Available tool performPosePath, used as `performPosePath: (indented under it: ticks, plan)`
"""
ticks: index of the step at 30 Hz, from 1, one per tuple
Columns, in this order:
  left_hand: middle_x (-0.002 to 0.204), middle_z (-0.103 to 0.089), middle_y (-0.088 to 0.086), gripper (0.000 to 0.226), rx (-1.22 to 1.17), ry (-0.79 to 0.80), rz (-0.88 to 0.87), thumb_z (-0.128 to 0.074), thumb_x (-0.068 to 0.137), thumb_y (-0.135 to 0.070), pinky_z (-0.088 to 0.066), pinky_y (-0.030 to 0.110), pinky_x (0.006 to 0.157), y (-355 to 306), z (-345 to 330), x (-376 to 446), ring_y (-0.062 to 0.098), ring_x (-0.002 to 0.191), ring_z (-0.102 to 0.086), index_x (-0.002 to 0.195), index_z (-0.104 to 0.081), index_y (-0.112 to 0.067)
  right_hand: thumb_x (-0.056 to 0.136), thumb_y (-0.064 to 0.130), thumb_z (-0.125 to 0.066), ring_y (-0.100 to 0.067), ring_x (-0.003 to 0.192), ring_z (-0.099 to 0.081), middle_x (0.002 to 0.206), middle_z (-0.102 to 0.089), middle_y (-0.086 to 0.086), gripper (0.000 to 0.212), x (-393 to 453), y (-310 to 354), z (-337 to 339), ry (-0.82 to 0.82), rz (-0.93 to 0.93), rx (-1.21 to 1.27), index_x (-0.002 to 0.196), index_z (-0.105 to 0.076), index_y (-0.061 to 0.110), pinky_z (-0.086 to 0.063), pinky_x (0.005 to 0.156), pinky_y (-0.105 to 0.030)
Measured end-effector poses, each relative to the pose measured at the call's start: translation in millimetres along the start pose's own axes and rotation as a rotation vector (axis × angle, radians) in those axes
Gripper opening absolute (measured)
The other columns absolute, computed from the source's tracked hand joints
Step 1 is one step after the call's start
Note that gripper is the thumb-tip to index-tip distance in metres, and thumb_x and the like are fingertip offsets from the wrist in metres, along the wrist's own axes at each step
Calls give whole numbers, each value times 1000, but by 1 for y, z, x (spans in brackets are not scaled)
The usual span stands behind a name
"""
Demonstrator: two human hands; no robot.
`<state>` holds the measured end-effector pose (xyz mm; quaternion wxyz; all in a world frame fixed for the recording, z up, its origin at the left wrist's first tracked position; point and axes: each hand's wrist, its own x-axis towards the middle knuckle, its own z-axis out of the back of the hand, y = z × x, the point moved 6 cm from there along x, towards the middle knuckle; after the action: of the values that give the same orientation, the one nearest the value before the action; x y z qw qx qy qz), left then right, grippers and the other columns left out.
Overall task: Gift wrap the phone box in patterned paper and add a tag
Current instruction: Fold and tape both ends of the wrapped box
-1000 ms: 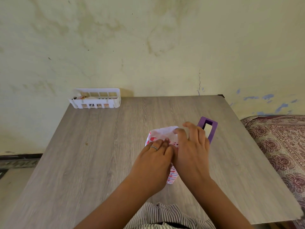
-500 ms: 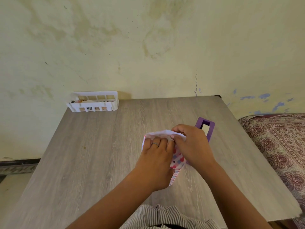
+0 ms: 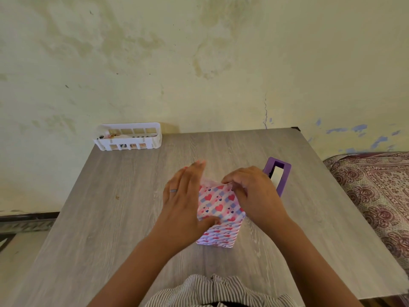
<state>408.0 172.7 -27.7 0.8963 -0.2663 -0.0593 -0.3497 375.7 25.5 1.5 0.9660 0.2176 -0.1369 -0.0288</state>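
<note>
Head view: the wrapped phone box (image 3: 218,214) stood mid-worktop (image 3: 110,207). The left hand (image 3: 184,200) had flattened against its 9 o'clock side. The right hand (image 3: 252,193) pinched the top paper, so the end fold looked underway.

a stained yellowish wall (image 3: 199,63) behind a grey wood-grain table (image 3: 110,207), a patterned bedspread (image 3: 376,191) at right.

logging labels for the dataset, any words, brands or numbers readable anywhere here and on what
None can be read.
Wrapped phone box: only a printed pattern of hearts and stripes, no lettering.
Purple tape dispenser: no visible marking.
White basket: its contents are too small and blurred to tell whether they carry print.
</note>
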Motion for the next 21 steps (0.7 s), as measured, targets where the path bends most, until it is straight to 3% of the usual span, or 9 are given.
performPosePath:
  ticks: [3, 6, 8, 11, 16, 18, 21]
  plan:
    - [146, -24, -12, 114, -304, 85, 118, -68, 61, -71, -25, 28, 107, 11, -8, 3, 0, 130, -26, 141, 10, -46, 91, 15, -59, -17, 104, -57, 111, -66, 3, 24, -3, -5, -3, -32, -66, 63, 113, -66, 16, -40, 91, -27]
    - [124, -41, -24, 116, -547, 72, 272, -76, 60, -56, -43, 9, 87, 16, -13, 2, -14, 105, -51, 143, 5, -42, 82, 23, -71, -14, 108, -53, 115, -58, 4, 51, -7, -15, -6, -85, -205, 202, 129, -52, 16, -42, 91, -30]
    - [112, -45, -24, 110, -581, 44, 355, -78, 65, -43, -44, 6, 78, 17, -18, 2, -16, 88, -55, 144, -2, -37, 77, 35, -75, -9, 107, -51, 117, -54, 9, 64, -10, -21, -13, -61, -284, 190, 132, -43, 24, -46, 89, -29]
    - [109, -48, -13, 100, -569, -16, 438, -79, 71, -29, -43, 8, 74, 19, -25, 2, -9, 82, -54, 145, -12, -29, 79, 40, -72, -11, 101, -58, 116, -61, 7, 56, -13, -27, -16, -76, -397, 217, 127, -46, 28, -53, 85, -32]
    - [108, -45, -11, 85, -544, -104, 540, -76, 75, -31, -42, 17, 80, 21, -24, 5, 5, 88, -51, 142, -24, -22, 84, 36, -68, -12, 96, -62, 110, -66, 5, 36, -14, -28, -17, -78, -421, 162, 116, -57, 23, -54, 82, -28]
    - [103, -46, -12, 81, -534, -144, 544, -76, 75, -32, -41, 10, 76, 22, -23, 7, 3, 84, -50, 140, -28, -20, 82, 31, -71, -14, 98, -61, 112, -64, 3, 37, -14, -24, -16, -129, -376, 124, 116, -58, 21, -51, 83, -27]
    - [88, -48, -22, 73, -505, -192, 520, -75, 76, -32, -38, 2, 60, 25, -25, 5, -6, 73, -51, 135, -35, -19, 75, 18, -78, -23, 101, -58, 112, -60, -7, 40, -21, -10, -2, -373, -167, 14, 110, -60, 15, -45, 80, -30]
